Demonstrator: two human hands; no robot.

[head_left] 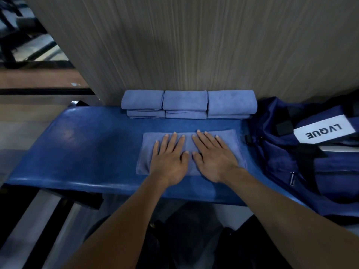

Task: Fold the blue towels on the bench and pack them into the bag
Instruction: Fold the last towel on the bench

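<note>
A light blue towel (231, 144), folded into a flat rectangle, lies on the blue padded bench (87, 144). My left hand (170, 158) and my right hand (212, 156) press flat on it side by side, fingers straight and spread. Behind it, against the wall, folded blue towels (186, 103) stand in three low stacks in a row. A dark blue bag (303, 152) with a white label sits on the bench's right end, close to the towel's right edge.
A wood-grain wall panel (194, 45) rises directly behind the bench. The bench's left half is bare padding. Floor and dark frame parts (87, 199) show below its front edge.
</note>
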